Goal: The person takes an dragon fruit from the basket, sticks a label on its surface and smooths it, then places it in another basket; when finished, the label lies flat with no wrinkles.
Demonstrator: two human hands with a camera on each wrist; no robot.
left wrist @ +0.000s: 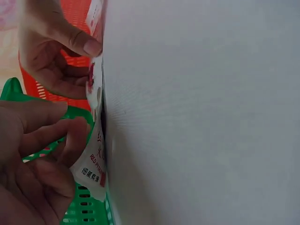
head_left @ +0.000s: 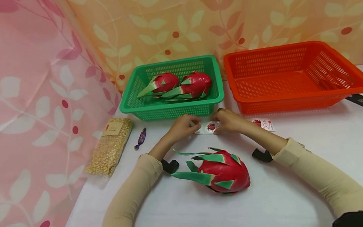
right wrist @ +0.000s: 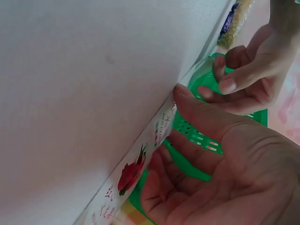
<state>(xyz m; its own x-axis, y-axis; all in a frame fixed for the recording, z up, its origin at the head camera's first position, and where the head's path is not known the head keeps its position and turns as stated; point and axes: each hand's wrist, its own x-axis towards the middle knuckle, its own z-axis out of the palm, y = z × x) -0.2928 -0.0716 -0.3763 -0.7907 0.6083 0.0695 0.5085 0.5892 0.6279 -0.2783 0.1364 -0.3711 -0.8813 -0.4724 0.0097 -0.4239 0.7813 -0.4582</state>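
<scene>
Between both hands, in front of the green basket, lies a strip of white stickers (head_left: 211, 127) printed with red dragon fruit and writing. My right hand (head_left: 229, 121) pinches the strip between thumb and fingers; in the right wrist view the thumb (right wrist: 187, 96) presses its edge. Bent fingers of my left hand (head_left: 182, 127) are at the strip's left end, where a sticker's end (left wrist: 91, 168) stands up from the table in the left wrist view. Whether they grip it is unclear. Nearer me, a red dragon fruit (head_left: 226, 173) with green scales lies on its side between the forearms.
Two dragon fruits (head_left: 195, 86) lie in the green basket (head_left: 175, 112). Beside it stands a red basket (head_left: 294, 103). Another sticker (head_left: 266, 124) is by the right forearm. A bag of yellow kernels (head_left: 111, 146) and a purple-wrapped candy (head_left: 140, 138) lie at left.
</scene>
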